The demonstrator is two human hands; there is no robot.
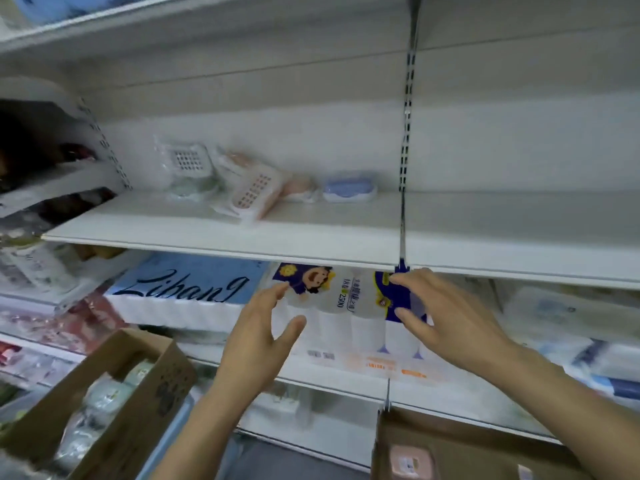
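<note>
Shelf board (242, 233): a long white board across the middle of the view, with a slotted metal upright (407, 133) rising behind it on the right.
Blue pack (183, 289): a wide soft pack with dark script lettering, lying on the shelf below the board, left of the hands.
Left carton (138, 375): an open brown cardboard box at the lower left, holding pale green wrapped goods (104, 396).
Right carton (450, 441): a second brown box at the bottom right, with a pink item (410, 462) inside.
Roll pack (339, 306): a clear-wrapped pack of white paper rolls with a cartoon face and dark blue panels. It lies on the lower shelf just right of the blue pack, under the board's front edge.
Right hand (450, 320): fingers spread wide and straight over the pack's blue right end. Contact cannot be told.
Left hand (259, 337): open, thumb apart from the fingers, at the pack's left end, fingertips near its upper corner. It holds nothing.
Soap dishes: a white one (188, 164), a pink one (252, 195) and a blue one (349, 190), wrapped, at the back of the board.
</note>
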